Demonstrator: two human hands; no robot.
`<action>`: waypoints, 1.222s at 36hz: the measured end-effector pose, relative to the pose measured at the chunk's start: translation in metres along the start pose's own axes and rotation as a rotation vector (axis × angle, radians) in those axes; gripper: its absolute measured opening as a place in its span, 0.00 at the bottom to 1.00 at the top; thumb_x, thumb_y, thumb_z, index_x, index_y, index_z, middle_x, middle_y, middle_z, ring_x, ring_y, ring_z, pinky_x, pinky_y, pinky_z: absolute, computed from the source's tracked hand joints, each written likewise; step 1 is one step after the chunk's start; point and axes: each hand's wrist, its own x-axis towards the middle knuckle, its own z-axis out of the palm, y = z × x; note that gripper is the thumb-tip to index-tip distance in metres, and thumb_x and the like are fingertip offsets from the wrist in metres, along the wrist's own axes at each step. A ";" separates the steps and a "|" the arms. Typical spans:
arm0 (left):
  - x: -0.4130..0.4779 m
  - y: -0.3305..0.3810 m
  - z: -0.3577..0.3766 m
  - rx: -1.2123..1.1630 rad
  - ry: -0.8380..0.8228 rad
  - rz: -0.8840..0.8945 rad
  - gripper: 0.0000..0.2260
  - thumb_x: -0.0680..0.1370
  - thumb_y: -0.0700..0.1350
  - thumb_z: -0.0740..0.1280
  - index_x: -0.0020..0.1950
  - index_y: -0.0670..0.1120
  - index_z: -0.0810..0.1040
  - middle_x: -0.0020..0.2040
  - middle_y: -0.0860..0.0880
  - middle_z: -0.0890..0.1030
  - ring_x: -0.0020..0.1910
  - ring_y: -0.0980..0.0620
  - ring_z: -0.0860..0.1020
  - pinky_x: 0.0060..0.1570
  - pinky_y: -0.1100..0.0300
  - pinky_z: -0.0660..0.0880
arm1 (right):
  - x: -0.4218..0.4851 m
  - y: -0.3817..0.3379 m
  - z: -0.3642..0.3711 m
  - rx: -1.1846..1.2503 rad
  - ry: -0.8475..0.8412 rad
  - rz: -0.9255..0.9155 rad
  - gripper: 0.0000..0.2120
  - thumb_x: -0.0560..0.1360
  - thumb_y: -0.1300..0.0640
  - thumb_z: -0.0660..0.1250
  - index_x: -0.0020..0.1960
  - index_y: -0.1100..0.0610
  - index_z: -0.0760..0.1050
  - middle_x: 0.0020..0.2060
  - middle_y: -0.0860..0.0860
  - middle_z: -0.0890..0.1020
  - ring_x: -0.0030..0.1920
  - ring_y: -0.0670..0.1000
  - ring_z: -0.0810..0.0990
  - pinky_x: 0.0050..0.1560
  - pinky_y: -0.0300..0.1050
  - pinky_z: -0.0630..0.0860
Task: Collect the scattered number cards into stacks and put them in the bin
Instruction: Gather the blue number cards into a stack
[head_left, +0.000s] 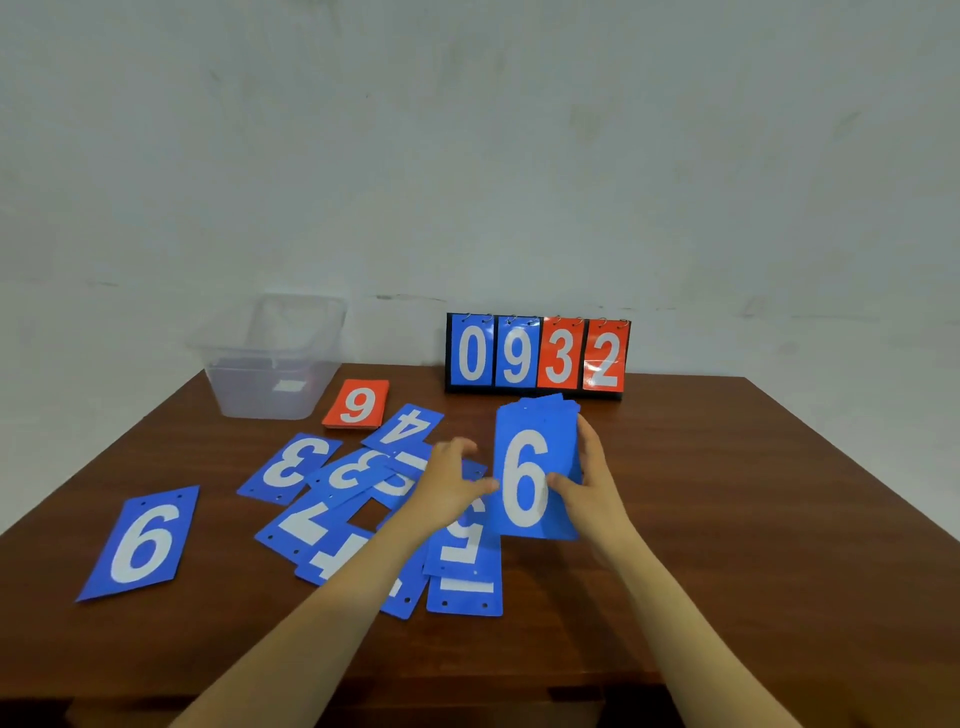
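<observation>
My right hand (592, 483) grips a stack of blue cards (535, 457) with a white 6 on top, lifted above the table. My left hand (449, 480) hovers over the scattered blue cards, its fingertips touching the stack's left edge, fingers relaxed. Loose blue cards lie across the table: a 6 (140, 543) at the far left, a 3 (288, 467), a 4 (405, 426), a 7 (304, 525), a 5 (465, 540) and several overlapping ones. A pile of red cards (357, 404) with a 9 on top sits near the clear plastic bin (270, 358).
A flip scoreboard (537, 356) showing 0 9 3 2 stands at the back of the brown wooden table (727, 493), against a pale wall. The bin stands at the table's back left corner, with something small and pale at its bottom.
</observation>
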 end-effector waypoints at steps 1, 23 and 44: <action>-0.001 -0.007 -0.001 0.109 -0.080 -0.009 0.27 0.74 0.46 0.71 0.70 0.44 0.65 0.71 0.45 0.64 0.68 0.47 0.67 0.58 0.61 0.68 | 0.001 0.003 -0.001 -0.010 0.021 0.019 0.34 0.77 0.66 0.62 0.75 0.44 0.52 0.65 0.48 0.71 0.56 0.46 0.76 0.39 0.36 0.79; 0.000 -0.047 0.039 0.627 -0.195 0.025 0.30 0.75 0.64 0.60 0.73 0.51 0.66 0.76 0.52 0.59 0.76 0.54 0.52 0.70 0.41 0.32 | 0.010 0.038 -0.026 0.028 0.160 0.137 0.33 0.76 0.66 0.64 0.74 0.46 0.54 0.66 0.47 0.69 0.57 0.45 0.72 0.39 0.36 0.77; -0.008 -0.017 0.016 0.719 -0.289 0.263 0.12 0.79 0.44 0.57 0.56 0.44 0.77 0.38 0.49 0.75 0.39 0.46 0.75 0.34 0.61 0.66 | 0.005 0.042 -0.029 0.039 0.187 0.134 0.33 0.76 0.65 0.65 0.74 0.46 0.55 0.67 0.49 0.70 0.58 0.46 0.72 0.42 0.40 0.78</action>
